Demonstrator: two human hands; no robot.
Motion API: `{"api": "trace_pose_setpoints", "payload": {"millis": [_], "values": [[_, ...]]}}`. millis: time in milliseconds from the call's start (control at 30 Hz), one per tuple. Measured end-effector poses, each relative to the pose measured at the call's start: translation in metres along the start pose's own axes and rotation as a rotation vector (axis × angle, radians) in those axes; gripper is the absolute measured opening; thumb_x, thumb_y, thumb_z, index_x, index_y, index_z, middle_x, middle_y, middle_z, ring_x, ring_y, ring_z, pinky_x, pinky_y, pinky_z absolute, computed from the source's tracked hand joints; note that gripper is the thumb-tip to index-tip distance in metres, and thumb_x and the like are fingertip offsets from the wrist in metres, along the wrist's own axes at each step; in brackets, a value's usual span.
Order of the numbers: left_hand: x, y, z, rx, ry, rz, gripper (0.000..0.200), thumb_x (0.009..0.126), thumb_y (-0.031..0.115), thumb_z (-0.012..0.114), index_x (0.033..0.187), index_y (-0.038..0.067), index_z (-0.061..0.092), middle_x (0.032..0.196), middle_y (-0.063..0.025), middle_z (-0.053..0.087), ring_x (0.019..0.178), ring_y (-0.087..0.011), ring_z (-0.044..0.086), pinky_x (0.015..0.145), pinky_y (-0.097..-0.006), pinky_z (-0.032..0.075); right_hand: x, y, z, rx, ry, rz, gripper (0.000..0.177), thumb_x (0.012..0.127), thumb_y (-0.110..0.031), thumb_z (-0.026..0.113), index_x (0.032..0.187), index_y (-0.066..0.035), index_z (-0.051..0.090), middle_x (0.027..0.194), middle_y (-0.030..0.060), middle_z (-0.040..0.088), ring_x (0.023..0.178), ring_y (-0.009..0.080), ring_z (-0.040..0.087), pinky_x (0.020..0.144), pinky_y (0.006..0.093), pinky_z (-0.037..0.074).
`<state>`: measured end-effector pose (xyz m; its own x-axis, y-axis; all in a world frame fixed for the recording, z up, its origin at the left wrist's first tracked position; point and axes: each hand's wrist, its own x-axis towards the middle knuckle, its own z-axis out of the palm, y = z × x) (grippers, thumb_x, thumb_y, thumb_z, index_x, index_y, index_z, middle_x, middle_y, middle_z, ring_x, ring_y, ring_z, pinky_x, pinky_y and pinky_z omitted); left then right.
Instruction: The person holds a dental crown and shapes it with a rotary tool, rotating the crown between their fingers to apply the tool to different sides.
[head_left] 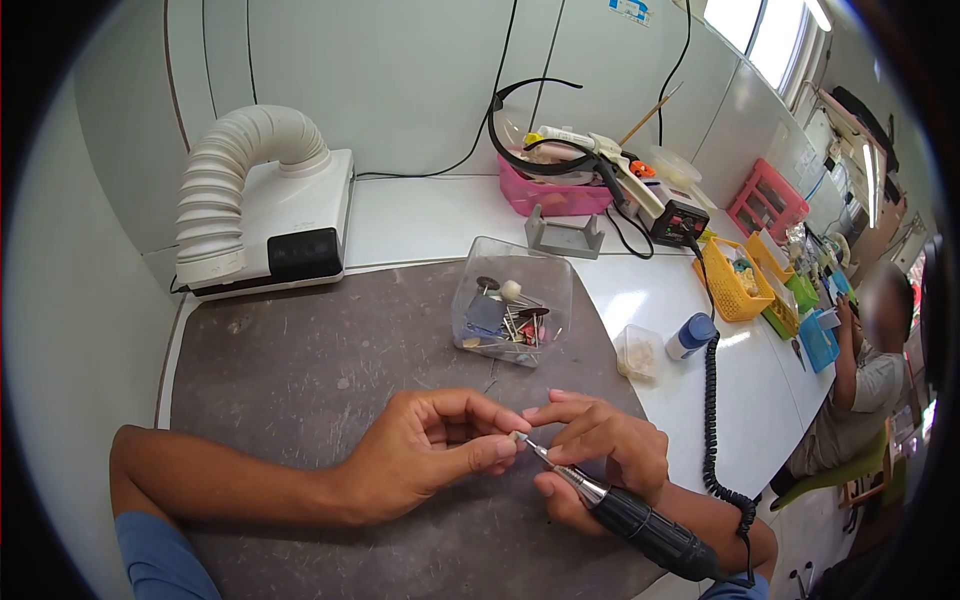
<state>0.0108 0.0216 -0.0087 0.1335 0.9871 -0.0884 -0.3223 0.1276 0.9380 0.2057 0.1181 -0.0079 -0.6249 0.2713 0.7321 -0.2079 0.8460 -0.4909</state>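
My left hand pinches a tiny pale piece between thumb and fingertips; most of it is hidden and I cannot tell its kind. My right hand is closed around a black and silver rotary handpiece, held like a pen. The handpiece's thin metal tip points left and meets the pale piece. Both hands are close together over a scratched grey-brown mat. Just beyond them stands a clear plastic box with several rotary bits and discs in it.
A white dust extractor with a ribbed hose stands back left. Behind are a pink basket, a grey cradle and a control box with a coiled cord. A blue-capped bottle and small tub stand right. A person sits far right.
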Motion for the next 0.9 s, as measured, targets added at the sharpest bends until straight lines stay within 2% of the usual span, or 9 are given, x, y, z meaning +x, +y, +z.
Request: {"api": "trace_pose_setpoints", "payload": {"millis": [133,200,433,500,900], "values": [[0.0000,-0.0016,-0.0006,-0.010,0.004,0.004,0.020,0.090,0.003,0.064,0.109,-0.003,0.061,0.103,-0.0097,0.065,0.095,-0.0137,0.064,0.086,-0.0282,0.055,0.0007,-0.0013,-0.0008,0.013,-0.033,0.009,0.024,0.067,-0.004,0.078,0.083,-0.002,0.061,0.077,0.0115,0.066,0.088,0.0305,0.071,0.087,0.0468,0.054],[-0.0001,-0.0013,-0.0010,-0.006,-0.002,0.001,0.020,0.090,0.003,0.064,0.109,-0.003,0.061,0.104,-0.0096,0.065,0.095,-0.0136,0.064,0.086,-0.0281,0.054,-0.0020,0.0024,-0.0002,-0.001,-0.016,-0.004,0.025,0.072,-0.011,0.078,0.085,-0.003,0.058,0.075,0.0102,0.065,0.087,0.0339,0.070,0.088,0.0530,0.051],[-0.0006,0.0001,0.0001,0.007,0.004,-0.004,0.019,0.090,0.002,0.064,0.108,-0.002,0.062,0.105,-0.0088,0.064,0.095,-0.0123,0.064,0.086,-0.0273,0.054,-0.0006,-0.0001,-0.0017,0.001,-0.037,-0.011,0.025,0.072,-0.010,0.078,0.086,-0.004,0.058,0.075,0.0099,0.065,0.086,0.0337,0.071,0.088,0.0528,0.051],[-0.0007,0.0000,0.0004,0.003,0.003,-0.002,0.019,0.090,0.003,0.064,0.108,-0.001,0.062,0.105,-0.0085,0.064,0.094,-0.0120,0.063,0.086,-0.0270,0.054,0.0017,-0.0025,-0.0013,0.003,-0.044,0.006,0.023,0.067,-0.004,0.078,0.082,-0.003,0.060,0.076,0.0107,0.067,0.088,0.0301,0.071,0.086,0.0470,0.055],[-0.0006,0.0001,0.0002,0.028,0.006,-0.005,0.019,0.089,0.004,0.066,0.107,-0.001,0.062,0.103,-0.0064,0.064,0.094,-0.0106,0.063,0.085,-0.0255,0.054,0.0022,-0.0032,-0.0018,-0.001,-0.046,0.006,0.023,0.068,-0.005,0.078,0.082,-0.003,0.060,0.076,0.0106,0.067,0.087,0.0300,0.071,0.086,0.0472,0.055]]}}
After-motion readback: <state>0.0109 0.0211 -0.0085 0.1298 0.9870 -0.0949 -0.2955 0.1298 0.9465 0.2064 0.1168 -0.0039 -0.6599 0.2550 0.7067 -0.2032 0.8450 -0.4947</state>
